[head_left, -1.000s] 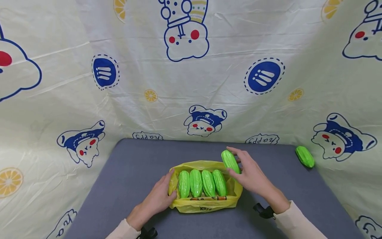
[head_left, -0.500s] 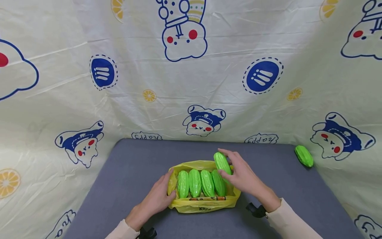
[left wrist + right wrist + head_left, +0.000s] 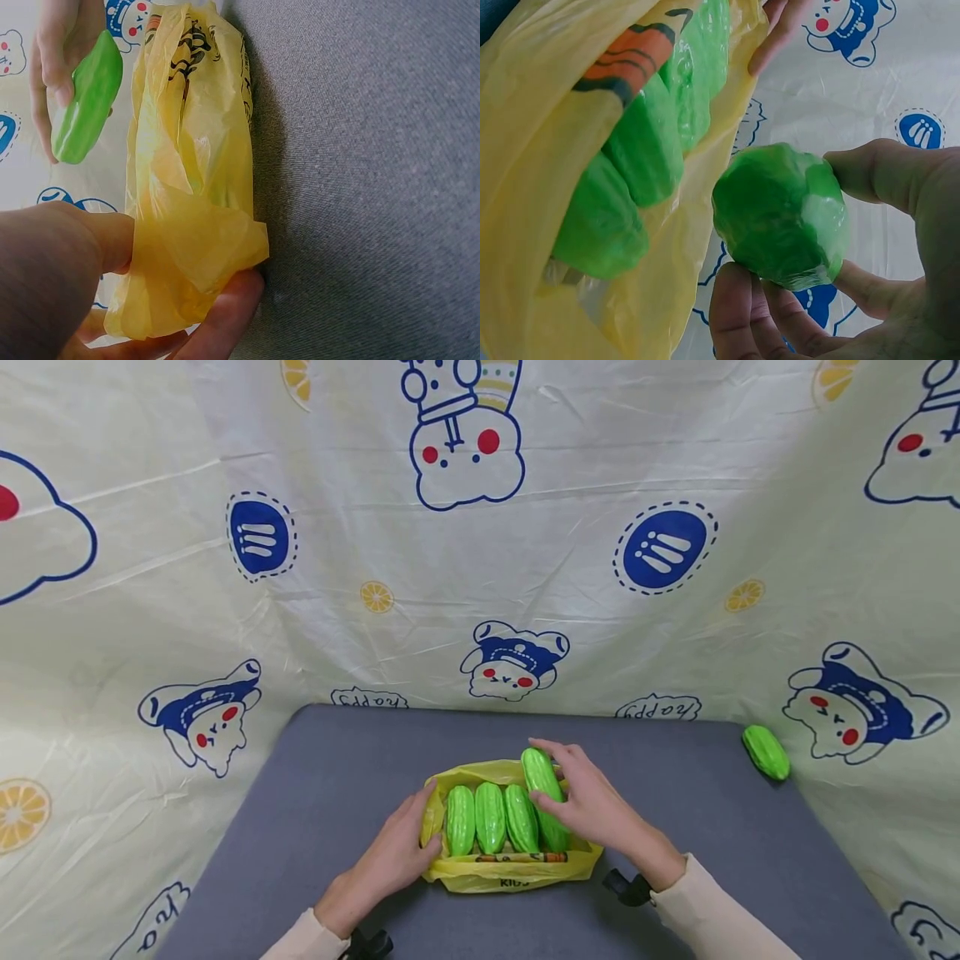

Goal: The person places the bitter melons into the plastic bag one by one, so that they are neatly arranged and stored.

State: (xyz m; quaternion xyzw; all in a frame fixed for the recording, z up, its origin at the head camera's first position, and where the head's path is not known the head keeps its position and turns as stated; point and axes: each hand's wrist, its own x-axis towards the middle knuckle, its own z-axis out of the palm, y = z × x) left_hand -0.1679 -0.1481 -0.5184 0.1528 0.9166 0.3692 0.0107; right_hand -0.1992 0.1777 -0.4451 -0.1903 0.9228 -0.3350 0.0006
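Observation:
A yellow plastic bag (image 3: 465, 878) lies on the table with its mouth open upward, and several green bitter melons (image 3: 491, 818) sit in a row inside. My left hand (image 3: 396, 845) grips the bag's left end; the left wrist view has fingers on both sides of the crumpled plastic (image 3: 187, 247). Above the right end of the row, my right hand (image 3: 592, 797) holds another bitter melon (image 3: 538, 770) between thumb and fingers. From the right wrist, that bitter melon (image 3: 780, 217) is seen end-on, apart from the ones in the bag.
One more bitter melon (image 3: 767, 752) lies at the far right corner of the grey table (image 3: 330, 777). Behind the table hangs a white sheet (image 3: 570, 560) printed with cartoon figures. Dark wrist mounts (image 3: 628, 887) sit at both wrists.
My right hand has moved left and slightly down, bringing its bitter melon from the bag's right edge to over the right end of the row. The left hand has kept its place.

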